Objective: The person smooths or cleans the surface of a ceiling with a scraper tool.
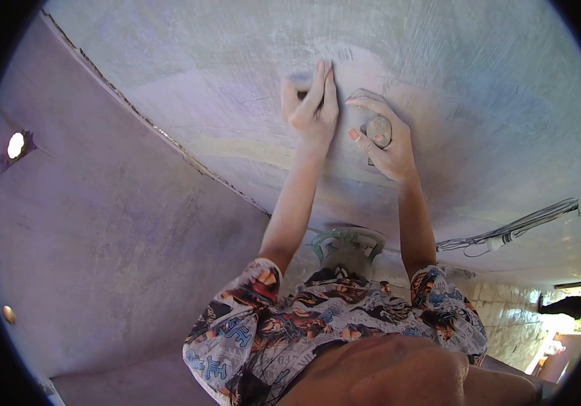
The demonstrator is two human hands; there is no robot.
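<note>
My left hand (pixel 312 108) is raised against the pale, plastered surface (pixel 439 88), its fingers bent and pressed together. A small dark, bluish patch shows between the curled fingers; what it is I cannot make out. Close by on the right, my right hand (pixel 393 150) curls round a dusty grey tool with a rounded knob-like end (pixel 379 130). Its thumb lies along the near side of the knob, and the fingers bend over the far side. The rest of the tool is mostly hidden by the hand. Whitish dust coats both hands.
A cracked seam (pixel 135 111) divides the pale surface from a purplish wall (pixel 121 237) with a bright hole (pixel 16 145). Bundled wires (pixel 527 220) with a white fitting hang at the right. A green plastic chair (pixel 321 247) stands below. A dark figure shows far right.
</note>
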